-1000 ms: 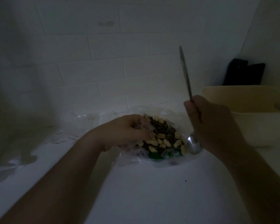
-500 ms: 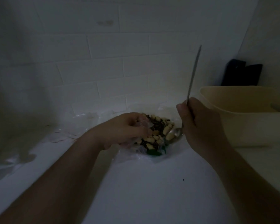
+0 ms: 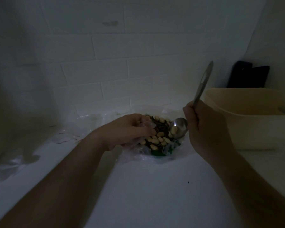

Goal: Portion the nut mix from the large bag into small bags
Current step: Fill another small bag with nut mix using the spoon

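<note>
Now the right hand (image 3: pixel 207 129) is fisting a spoon (image 3: pixel 179 127), handle tilting up and away, bowl dipping left into the nut mix (image 3: pixel 158 137). Just left of it, the left hand (image 3: pixel 130 129) is pinching open the large bag (image 3: pixel 148 155) on the white counter (image 3: pixel 155 195).

Nut mix (image 3: pixel 156 137): pale cream nuts among dark brown pieces. Large bag (image 3: pixel 145 153): clear plastic, green patch. Spoon (image 3: pixel 179 129): silver. Tub (image 3: pixel 247 117): cream. Wall tiles (image 3: pixel 122 63): white brick pattern.
</note>
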Demonstrator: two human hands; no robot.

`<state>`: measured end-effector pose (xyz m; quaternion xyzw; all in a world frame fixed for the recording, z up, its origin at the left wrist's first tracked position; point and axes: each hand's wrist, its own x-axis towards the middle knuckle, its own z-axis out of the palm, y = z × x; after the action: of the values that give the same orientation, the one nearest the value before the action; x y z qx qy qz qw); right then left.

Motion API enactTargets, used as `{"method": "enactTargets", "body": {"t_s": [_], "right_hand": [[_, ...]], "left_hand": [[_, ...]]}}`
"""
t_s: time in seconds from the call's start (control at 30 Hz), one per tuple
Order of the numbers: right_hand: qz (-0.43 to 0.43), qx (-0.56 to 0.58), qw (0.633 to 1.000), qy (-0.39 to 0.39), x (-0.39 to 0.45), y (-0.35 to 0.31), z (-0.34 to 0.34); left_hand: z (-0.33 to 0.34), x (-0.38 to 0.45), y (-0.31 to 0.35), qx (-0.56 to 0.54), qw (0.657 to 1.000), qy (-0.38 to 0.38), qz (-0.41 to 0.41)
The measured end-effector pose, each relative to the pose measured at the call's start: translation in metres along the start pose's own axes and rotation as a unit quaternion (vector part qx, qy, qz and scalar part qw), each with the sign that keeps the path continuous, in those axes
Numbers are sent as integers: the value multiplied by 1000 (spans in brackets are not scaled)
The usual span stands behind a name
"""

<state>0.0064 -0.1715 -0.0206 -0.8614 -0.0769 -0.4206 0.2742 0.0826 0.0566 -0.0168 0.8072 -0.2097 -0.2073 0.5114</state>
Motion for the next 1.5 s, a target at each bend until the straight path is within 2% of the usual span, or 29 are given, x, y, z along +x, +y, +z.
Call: {"method": "enactTargets", "body": {"t_s": [0.1,0.27,0.43,0.53,0.63,0.73,0.83,0.97,1.07,1.2,1.27,1.37,1.5], "right_hand": [[-6,-19,1000,-3,1,3,0],[5,-36,995,-96,-1,-11,5],[12,33,992,-119,-10,-23,17],[53,59,991,-110,-11,-22,19],[136,100,980,-102,-13,-19,22],[206,110,968,-93,-12,-14,25],[251,126,957,-78,-10,-8,23],[286,164,943,-39,-6,-3,18],[292,200,935,-9,-2,-2,16],[247,219,944,16,3,-4,8],[210,211,954,31,5,-6,3],[163,176,969,56,8,-3,-3],[134,203,967,74,10,-2,-7]], "left_hand": [[-1,2,-1,1,1000,-1,-5],[3,1,2,-15,1000,-3,-5],[8,4,-1,-66,998,-13,10],[13,7,-2,-144,989,12,12],[18,6,1,-256,967,-4,19],[20,5,3,-260,965,-2,24],[8,4,3,-218,976,-6,10],[-11,-3,2,-71,997,-12,-38],[-14,-4,5,-52,998,33,-26],[-7,0,8,-69,981,139,114],[0,-1,9,7,971,177,160],[15,0,7,159,950,214,162],[31,5,4,224,940,228,120]]}}
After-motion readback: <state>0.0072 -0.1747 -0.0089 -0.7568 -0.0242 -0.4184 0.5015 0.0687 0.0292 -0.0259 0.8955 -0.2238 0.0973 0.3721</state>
